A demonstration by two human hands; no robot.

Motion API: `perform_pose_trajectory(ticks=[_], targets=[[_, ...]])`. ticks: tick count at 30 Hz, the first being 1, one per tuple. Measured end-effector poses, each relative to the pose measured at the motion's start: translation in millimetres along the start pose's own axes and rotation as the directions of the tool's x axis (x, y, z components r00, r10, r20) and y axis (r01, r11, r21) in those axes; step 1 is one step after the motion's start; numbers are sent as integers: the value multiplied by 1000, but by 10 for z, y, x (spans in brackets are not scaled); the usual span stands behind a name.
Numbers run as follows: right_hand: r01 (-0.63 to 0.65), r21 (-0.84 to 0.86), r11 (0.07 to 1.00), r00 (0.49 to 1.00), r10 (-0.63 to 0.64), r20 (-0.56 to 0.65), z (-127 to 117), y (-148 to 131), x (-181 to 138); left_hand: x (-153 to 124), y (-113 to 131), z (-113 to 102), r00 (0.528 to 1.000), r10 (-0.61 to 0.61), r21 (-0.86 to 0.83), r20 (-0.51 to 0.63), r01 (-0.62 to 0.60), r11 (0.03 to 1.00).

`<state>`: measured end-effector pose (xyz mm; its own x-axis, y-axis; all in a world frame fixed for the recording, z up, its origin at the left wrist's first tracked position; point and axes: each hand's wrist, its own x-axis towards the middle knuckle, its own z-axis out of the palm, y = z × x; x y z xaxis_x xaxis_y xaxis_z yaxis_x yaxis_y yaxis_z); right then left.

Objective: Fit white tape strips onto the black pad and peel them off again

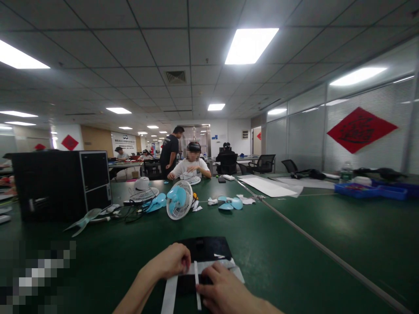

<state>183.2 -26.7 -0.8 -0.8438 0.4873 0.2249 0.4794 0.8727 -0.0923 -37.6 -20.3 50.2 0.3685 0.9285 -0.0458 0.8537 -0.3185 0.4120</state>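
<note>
My left hand (pixel 172 261) is curled with its fingertips pressing on a white strip (pixel 170 291) that lies across a black flat sheet (pixel 205 248) on the green table (pixel 294 261). My right hand (pixel 225 291) rests on the same black sheet, fingers bent down over a thin white strip (pixel 197 283) and a white band running to the right. Both hands sit at the table's near edge, close together.
A small blue and white desk fan (pixel 178 199) stands mid-table among loose blue fan blades (pixel 231 203) and cables. A black computer case (pixel 62 183) is at left. A person sits across the table working on a fan; blue trays (pixel 366 190) lie far right.
</note>
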Motion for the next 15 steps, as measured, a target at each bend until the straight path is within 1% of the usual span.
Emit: perform_pose_trajectory(ticks=[3, 6, 10, 13, 15], targets=[[26, -43, 999, 1000, -25, 7, 31, 14, -1, 8, -12, 8, 1000, -28, -29, 8, 28, 999], [20, -10, 1000, 1000, -20, 16, -70, -4, 46, 31, -41, 29, 999, -32, -21, 14, 32, 999], [-75, 66, 995, 997, 75, 15, -223, -26, 203, 54, -59, 53, 1000, -26, 22, 7, 26, 999], [-161, 92, 983, 987, 160, 17, -223, -14, 319, 38, -34, 41, 999, -44, 43, -5, 44, 998], [-201, 99, 975, 980, 199, 24, -195, 7, 359, 16, -12, 22, 997, -80, 41, 8, 80, 996]])
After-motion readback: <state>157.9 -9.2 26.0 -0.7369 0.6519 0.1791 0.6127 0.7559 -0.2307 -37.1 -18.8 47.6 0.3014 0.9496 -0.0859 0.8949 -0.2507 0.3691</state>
